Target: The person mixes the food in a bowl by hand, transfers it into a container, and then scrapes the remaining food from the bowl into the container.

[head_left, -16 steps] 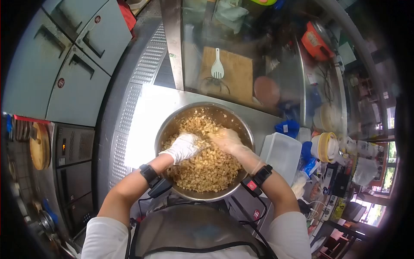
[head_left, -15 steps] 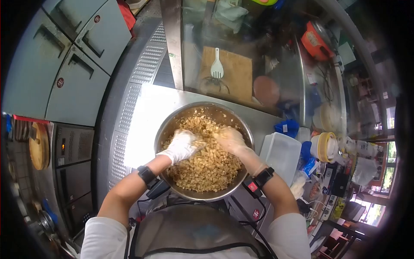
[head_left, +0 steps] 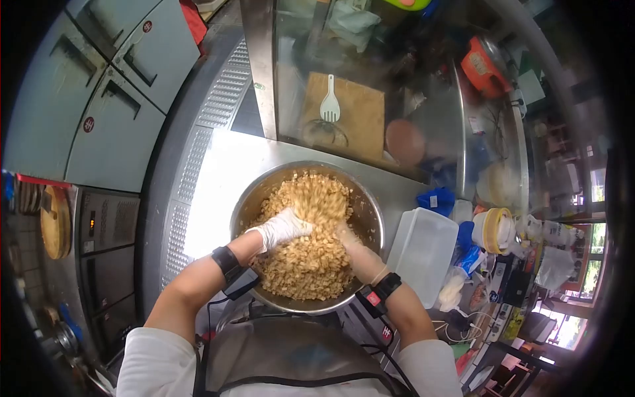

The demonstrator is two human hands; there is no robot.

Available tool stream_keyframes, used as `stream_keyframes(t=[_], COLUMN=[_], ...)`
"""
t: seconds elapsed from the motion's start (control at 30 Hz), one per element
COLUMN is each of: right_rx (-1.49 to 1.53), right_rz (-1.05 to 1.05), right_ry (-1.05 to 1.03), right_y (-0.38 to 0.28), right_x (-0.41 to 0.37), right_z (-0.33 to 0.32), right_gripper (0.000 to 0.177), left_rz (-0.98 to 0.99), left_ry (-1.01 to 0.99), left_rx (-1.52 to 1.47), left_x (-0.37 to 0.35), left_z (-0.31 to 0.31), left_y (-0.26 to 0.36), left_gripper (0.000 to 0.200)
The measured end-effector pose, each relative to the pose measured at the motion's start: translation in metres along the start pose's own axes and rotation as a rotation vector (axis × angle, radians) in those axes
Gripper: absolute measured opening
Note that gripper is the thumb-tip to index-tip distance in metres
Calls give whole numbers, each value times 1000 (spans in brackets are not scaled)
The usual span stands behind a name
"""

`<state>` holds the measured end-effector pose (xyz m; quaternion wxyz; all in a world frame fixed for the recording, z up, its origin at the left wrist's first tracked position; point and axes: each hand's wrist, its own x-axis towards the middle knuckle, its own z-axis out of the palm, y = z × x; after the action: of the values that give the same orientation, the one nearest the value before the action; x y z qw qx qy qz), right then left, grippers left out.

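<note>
Touching a loose heap of pale tan, coarsely chopped food point(head_left: 307, 271), the left hand point(head_left: 284, 227) wears a thin white glove and angles in from the near left, its fingertips at the middle of the heap. Blurred bits of the food hide the ends of its fingers, so I can't tell whether it closes on any. Opposite it, the right hand point(head_left: 357, 251), in a filmy translucent glove, reaches in at the right side, its fingers partly lost among the pieces; I can't tell whether they are spread or pressed together. Between and just beyond the two hands, the food is a streaky blur.

All of it sits inside a wide, round, shiny steel bowl point(head_left: 375, 212), with some scraps clinging to its inner wall. Each wrist carries a black band, the left one point(head_left: 226, 263) and the right one point(head_left: 385, 286). Beneath the bowl is a bright metal counter point(head_left: 231, 152). Just right of the bowl stands a rectangular, frosted plastic container point(head_left: 423, 255). On the far side, a white slotted spatula point(head_left: 330, 106) lies on a square tan board point(head_left: 366, 112). Grey cabinet doors point(head_left: 119, 132) stand well off to the left.
</note>
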<state>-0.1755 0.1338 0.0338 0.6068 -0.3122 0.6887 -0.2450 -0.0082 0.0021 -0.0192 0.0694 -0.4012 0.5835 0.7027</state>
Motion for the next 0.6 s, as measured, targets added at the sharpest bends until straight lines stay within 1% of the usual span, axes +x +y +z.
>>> stream_keyframes(t=[0.03,0.07,0.1,0.13,0.17,0.2,0.23,0.3,0.33,0.37,0.4,0.43,0.5,0.53,0.57,0.6], right_rx=[508,42,-426,-533,-634,-417,-418,449,282,279,266,228,150,160,184,242], right_rz=[189,172,139,-109,-360,-221,-222,151,-19,-177,-217,-217,-173,-134,-82,-23], right_ry=[117,119,118,242,368,444,439,265,-15,-70,-78,-80,-55,-19,31,104], right_y=[-9,6,22,18,14,31,46,60,-12,-32,-36,-44,-56,-53,-45,-31], right_x=[12,44,75,73,71,81,95,115,48,26,16,3,-11,-9,-1,19], right_z=[2,-4,-10,-16,-21,-15,-5,13,5,4,5,3,2,3,5,9], right_gripper=[52,51,50,49,50,70,70,93,100,95,89,84,74,69,64,59], left_rz=[60,37,33,101,169,13,67,-85,-72,-44,89,89,173,253,249,109], left_ry=[42,110,116,189,253,88,141,107,64,23,17,17,-127,-6,-7,50], left_rx=[-88,294,295,-265,-825,-1229,-581,-601,-552,-496,-432,-433,-161,-119,-119,-8], left_x=[0,-7,-4,4,15,12,-4,-4,4,18,25,24,18,9,3,0], left_z=[0,-7,-9,-10,-15,-21,-18,-14,-7,-5,-4,-4,-9,-6,-4,-4], left_y=[-2,13,3,-19,-39,-30,-29,-12,-13,-14,-17,-15,2,9,14,18], left_gripper=[39,43,43,49,61,76,91,99,101,103,86,86,62,46,46,43])
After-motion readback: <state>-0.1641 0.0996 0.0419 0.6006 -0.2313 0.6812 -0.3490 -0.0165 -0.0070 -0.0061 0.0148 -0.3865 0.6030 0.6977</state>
